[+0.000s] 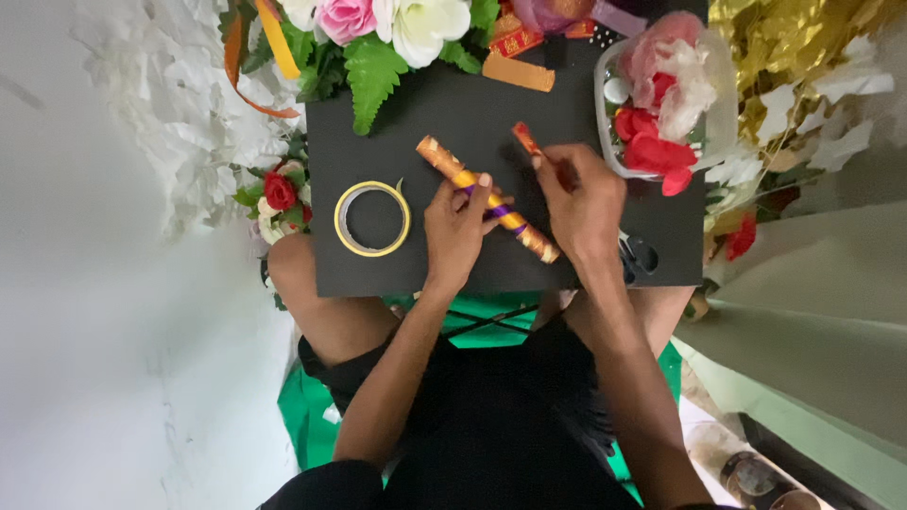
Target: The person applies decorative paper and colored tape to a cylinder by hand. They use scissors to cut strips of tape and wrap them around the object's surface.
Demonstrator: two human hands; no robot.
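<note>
A black board (453,123) rests across my knees. On it lies a long rolled stick (449,162) wrapped in orange patterned paper with yellow and purple bands. My left hand (455,231) presses down on the stick's middle, the index finger stretched along it. My right hand (581,198) pinches a short strip of orange patterned ribbon (526,139) by its near end, just right of the stick.
A roll of yellow tape (372,219) lies on the board's left part. Artificial flowers and green leaves (373,38) crowd the far edge. A clear tub of red and white petals (661,104) stands at the right. Black scissors (638,257) lie by my right wrist.
</note>
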